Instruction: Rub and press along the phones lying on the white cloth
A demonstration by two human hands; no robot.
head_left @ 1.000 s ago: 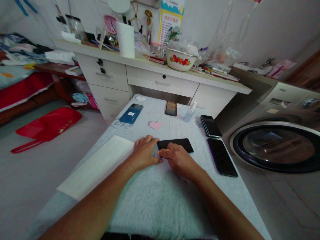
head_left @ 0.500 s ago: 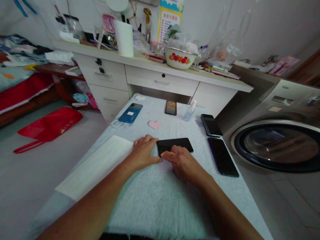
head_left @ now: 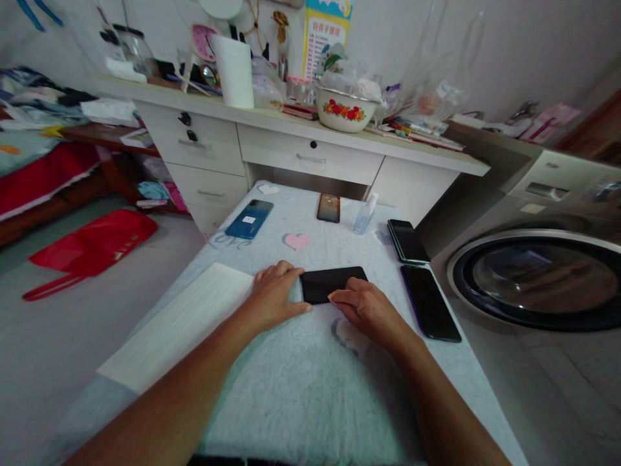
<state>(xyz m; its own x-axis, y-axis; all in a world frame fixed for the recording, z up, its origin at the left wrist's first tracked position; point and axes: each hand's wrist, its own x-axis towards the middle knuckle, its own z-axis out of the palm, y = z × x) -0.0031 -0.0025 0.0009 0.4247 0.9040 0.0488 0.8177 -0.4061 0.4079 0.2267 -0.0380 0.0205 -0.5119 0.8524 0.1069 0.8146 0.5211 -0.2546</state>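
A black-screened smartphone [head_left: 324,282] lies face up on the cloth-covered table in front of me. My left hand [head_left: 276,296] grips its left end, index finger at the far corner and thumb at the near corner. Over the phone's near long edge, my right hand [head_left: 365,304] is closed, fingers pressed together. A small orange tip shows at those fingertips, against the near edge of the screen; what it belongs to is too small to make out. Beside my left wrist lies a long whitish folded cloth or paper [head_left: 182,327].
A blue phone [head_left: 249,219], a brown phone [head_left: 328,208] and a clear spray bottle [head_left: 365,215] stand or lie farther back. More dark phones [head_left: 431,303] line the right edge. Behind is a white desk [head_left: 310,152]; a washing machine [head_left: 528,194] is at right.
My right hand has slid to the right along the phone's near edge. My left hand keeps its hold on the left end. The whole view has shifted slightly.
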